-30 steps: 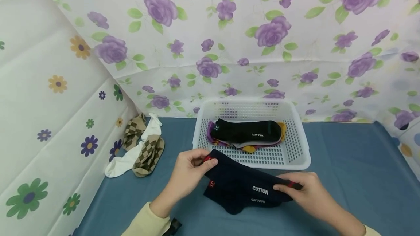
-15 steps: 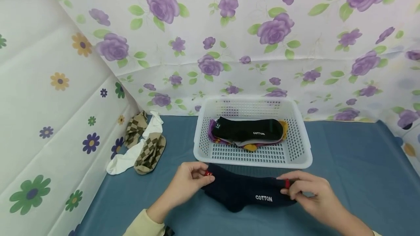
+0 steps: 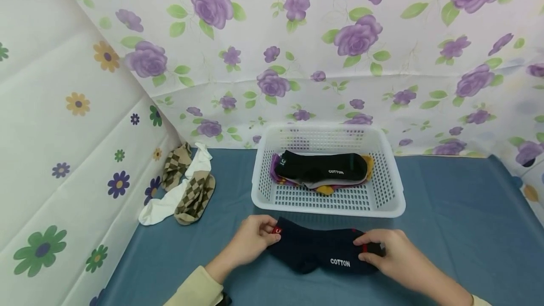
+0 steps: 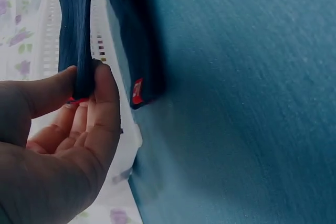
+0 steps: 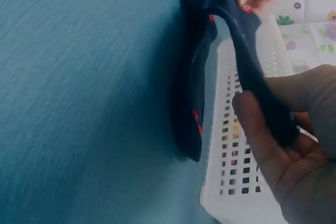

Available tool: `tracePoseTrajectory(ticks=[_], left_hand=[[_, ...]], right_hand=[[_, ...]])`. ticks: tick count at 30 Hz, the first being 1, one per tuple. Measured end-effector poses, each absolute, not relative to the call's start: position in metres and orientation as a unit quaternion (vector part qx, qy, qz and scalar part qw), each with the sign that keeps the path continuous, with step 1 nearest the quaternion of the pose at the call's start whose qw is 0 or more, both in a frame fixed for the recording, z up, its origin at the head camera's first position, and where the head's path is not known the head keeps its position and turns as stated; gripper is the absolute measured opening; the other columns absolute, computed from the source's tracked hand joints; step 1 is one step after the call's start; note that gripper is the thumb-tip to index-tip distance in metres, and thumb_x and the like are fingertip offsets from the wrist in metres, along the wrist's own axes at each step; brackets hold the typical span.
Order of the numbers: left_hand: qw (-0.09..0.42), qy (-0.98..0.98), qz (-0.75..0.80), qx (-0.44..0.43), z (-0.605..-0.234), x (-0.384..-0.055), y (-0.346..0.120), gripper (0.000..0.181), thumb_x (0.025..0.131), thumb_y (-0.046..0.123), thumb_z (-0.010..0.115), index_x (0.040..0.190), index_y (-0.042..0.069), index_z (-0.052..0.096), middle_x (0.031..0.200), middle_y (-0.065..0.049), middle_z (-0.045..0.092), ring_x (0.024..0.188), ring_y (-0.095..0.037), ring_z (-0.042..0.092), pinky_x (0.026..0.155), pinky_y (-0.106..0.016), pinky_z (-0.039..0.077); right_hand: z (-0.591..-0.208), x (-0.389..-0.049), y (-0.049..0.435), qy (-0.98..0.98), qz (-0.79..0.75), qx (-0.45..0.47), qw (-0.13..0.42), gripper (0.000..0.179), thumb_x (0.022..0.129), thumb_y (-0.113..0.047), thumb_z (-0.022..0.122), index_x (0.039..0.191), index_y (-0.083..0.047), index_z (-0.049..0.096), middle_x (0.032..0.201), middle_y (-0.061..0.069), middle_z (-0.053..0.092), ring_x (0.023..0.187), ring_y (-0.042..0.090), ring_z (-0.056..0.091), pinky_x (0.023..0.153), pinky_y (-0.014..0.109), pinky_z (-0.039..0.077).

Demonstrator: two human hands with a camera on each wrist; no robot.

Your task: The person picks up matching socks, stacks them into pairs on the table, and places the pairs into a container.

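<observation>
Both hands hold a navy sock (image 3: 314, 244) stretched sideways, with white "COTTON" lettering along its foot. My left hand (image 3: 254, 240) pinches the cuff, beside a small red tag, between thumb and fingers. At the toe end, where a red stripe shows, my right hand (image 3: 393, 254) pinches the fabric. A second navy sock (image 4: 142, 51) lies on the blue cloth under the held one, its red tag showing in the left wrist view. The right wrist view shows this lower sock (image 5: 184, 103) apart from the raised one; in the head view the held sock mostly covers it.
A white perforated basket (image 3: 327, 208) stands just behind the hands, with a black sock (image 3: 320, 166) on top of purple and yellow ones inside. At left lie a white sock (image 3: 163, 208) and brown checkered socks (image 3: 194, 198). A dark item (image 3: 224, 299) shows by the left sleeve.
Both hands have brought the held sock down and over the second navy sock, so the two now overlap in the head view. The right fingers have shifted their grip at the toe.
</observation>
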State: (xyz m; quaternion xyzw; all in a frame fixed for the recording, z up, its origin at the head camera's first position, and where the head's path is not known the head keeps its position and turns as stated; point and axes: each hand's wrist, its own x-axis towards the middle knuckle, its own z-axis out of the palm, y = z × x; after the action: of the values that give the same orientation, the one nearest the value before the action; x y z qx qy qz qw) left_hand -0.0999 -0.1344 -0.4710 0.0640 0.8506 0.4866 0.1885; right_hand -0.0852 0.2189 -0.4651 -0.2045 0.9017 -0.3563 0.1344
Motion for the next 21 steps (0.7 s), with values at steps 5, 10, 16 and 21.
tracePoseTrajectory(ticks=[5,10,16,21], left_hand=[[0.187,0.860,0.472,0.050,-0.477,-0.105,-0.132,0.028,0.084,0.014,0.070,0.109,0.003,0.065,0.086,-0.004,0.065,0.071,-0.012,0.061,0.059,-0.027,0.050],[0.178,0.867,0.462,0.049,-0.480,-0.107,-0.132,0.029,0.084,0.012,0.069,0.110,0.000,0.065,0.086,-0.004,0.065,0.071,-0.013,0.061,0.059,-0.027,0.050],[0.182,0.868,0.459,0.048,-0.485,-0.107,-0.133,0.030,0.084,0.013,0.070,0.110,-0.001,0.065,0.086,-0.004,0.065,0.071,-0.013,0.061,0.060,-0.027,0.050],[0.187,0.868,0.459,0.042,-0.489,-0.108,-0.133,0.028,0.083,0.015,0.071,0.107,0.001,0.066,0.085,-0.003,0.066,0.070,-0.011,0.061,0.060,-0.027,0.050]], right_hand=[[-0.469,-0.092,0.216,0.904,-0.364,-0.162,0.154,0.024,0.074,-0.035,0.078,0.096,-0.028,0.071,0.099,-0.008,0.069,0.081,-0.001,0.062,0.058,0.020,0.049],[-0.471,-0.096,0.213,0.893,-0.394,-0.135,0.168,0.026,0.072,-0.032,0.080,0.094,-0.020,0.072,0.096,0.002,0.070,0.069,0.002,0.063,0.054,0.023,0.051],[-0.474,-0.098,0.210,0.900,-0.385,-0.122,0.163,0.026,0.069,-0.031,0.082,0.090,-0.019,0.072,0.092,0.000,0.070,0.066,0.001,0.060,0.053,0.022,0.050],[-0.480,-0.100,0.209,0.912,-0.357,-0.123,0.158,0.024,0.068,-0.029,0.083,0.089,-0.022,0.072,0.093,-0.003,0.070,0.065,0.000,0.058,0.055,0.020,0.047]])
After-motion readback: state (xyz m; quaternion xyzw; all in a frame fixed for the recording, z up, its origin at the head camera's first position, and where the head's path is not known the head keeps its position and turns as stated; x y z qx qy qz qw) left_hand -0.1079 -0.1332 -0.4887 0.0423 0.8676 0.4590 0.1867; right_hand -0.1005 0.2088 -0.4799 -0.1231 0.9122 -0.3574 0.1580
